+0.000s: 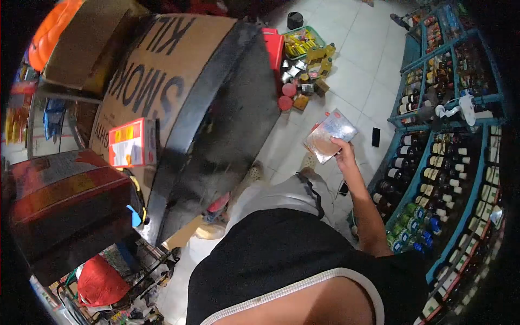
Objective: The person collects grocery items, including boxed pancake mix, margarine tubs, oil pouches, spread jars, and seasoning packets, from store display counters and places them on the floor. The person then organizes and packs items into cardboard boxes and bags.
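Note:
My right hand (344, 154) reaches forward from the right side of my body. Its thumb lies on top of a flat, shiny silvery pack (331, 134) with a small red mark near its far corner, and the other fingers are mostly hidden by it. The pack is held tilted above the white tiled floor (349, 70). A black phone (376, 137) lies on the floor to the right of the hand. Nowhere in the view does my left hand show.
Bottle shelves (422, 127) line the right. Ahead on the floor stand a green basket (323, 39), yellow bottles (325, 66) and small tins. At left are a dark-edged counter (216, 124), a red-and-white box (133, 142) and a dark red carton (70, 200).

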Available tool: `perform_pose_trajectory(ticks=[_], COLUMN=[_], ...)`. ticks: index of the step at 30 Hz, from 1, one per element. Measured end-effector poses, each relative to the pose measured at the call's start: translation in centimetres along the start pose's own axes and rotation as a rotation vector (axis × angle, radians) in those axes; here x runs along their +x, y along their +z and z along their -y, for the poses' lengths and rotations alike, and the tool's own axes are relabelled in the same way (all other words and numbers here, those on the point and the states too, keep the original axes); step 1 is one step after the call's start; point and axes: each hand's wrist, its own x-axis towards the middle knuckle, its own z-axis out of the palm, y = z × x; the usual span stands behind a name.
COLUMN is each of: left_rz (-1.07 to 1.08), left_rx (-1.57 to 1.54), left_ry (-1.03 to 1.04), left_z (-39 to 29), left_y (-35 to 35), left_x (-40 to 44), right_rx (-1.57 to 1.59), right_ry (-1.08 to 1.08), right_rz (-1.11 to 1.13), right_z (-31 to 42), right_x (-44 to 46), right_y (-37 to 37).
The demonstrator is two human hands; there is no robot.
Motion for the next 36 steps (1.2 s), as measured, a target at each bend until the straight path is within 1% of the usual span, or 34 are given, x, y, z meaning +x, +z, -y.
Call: perform_pose_trajectory(ticks=[5,8,9,11,15,18,19,22,24,26,28,30,31,32,33,34,36], left_rz=[-0.048,-0.121,-0.145,-0.195,-0.317,-0.421,-0.453,-0.544,-0.579,-0.520,-0.389,-0.504,-0.467,-0.426,-0.437,-0.399,-0.333], left_rx=[-0.004,-0.023,-0.015,-0.014,-0.008,-0.003,-0.007,-0.013,-0.013,-0.029,-0.100,-0.116,-0.148,-0.181,-0.125,-0.147,-0.169], left_ry=[0.023,0.073,0.095,0.147,0.289,0.403,0.437,0.535,0.593,0.644,0.669,0.756,0.770,0.787,0.780,0.803,0.839], left_z=[-6.5,-9.8,-11.1,-12.9,-17.0,-20.5,-21.7,-25.6,-28.5,-31.2,-33.9,-36.0,-37.0,-38.1,-39.1,-40.5,-42.3], left_y=[-5.3,-9.1,-10.9,-14.0,-20.6,-25.0,-26.4,-30.0,-31.9,-33.3,-33.5,-31.0,-31.3,-31.5,-29.7,-29.4,-29.2], left_x=[6.6,12.4,14.0,18.6,29.4,38.6,41.6,51.8,59.2,66.3,72.4,79.4,82.1,84.8,88.1,91.1,96.8], right_rx=[0.007,-0.017,-0.039,-0.034,-0.143,-0.200,-0.235,-0.229,-0.286,-0.354,-0.483,-0.626,-0.670,-0.655,-0.646,-0.638,-0.649], right_ry=[-0.056,-0.076,-0.074,-0.142,-0.299,-0.460,-0.468,-0.500,-0.523,-0.553,-0.522,-0.502,-0.428,-0.444,-0.447,-0.446,-0.460], right_rz=[0.079,0.041,0.070,0.032,0.051,-0.022,0.023,0.019,-0.017,-0.065,-0.134,-0.227,-0.248,-0.235,-0.224,-0.211,-0.230], right_z=[5.0,8.3,9.4,11.3,14.2,18.0,19.3,23.6,26.2,27.7,30.4,32.5,33.7,36.0,37.9,40.0,43.7], right_x=[2.6,3.3,3.6,3.8,6.5,8.0,9.4,13.3,17.2,22.3,27.3,32.0,34.8,37.2,38.5,39.9,44.5], right_y=[-5.0,-7.1,-8.0,-8.5,-10.8,-10.3,-10.7,-11.1,-12.0,-13.9,-15.6,-17.4,-18.6,-18.6,-18.3,-18.1,-17.7])
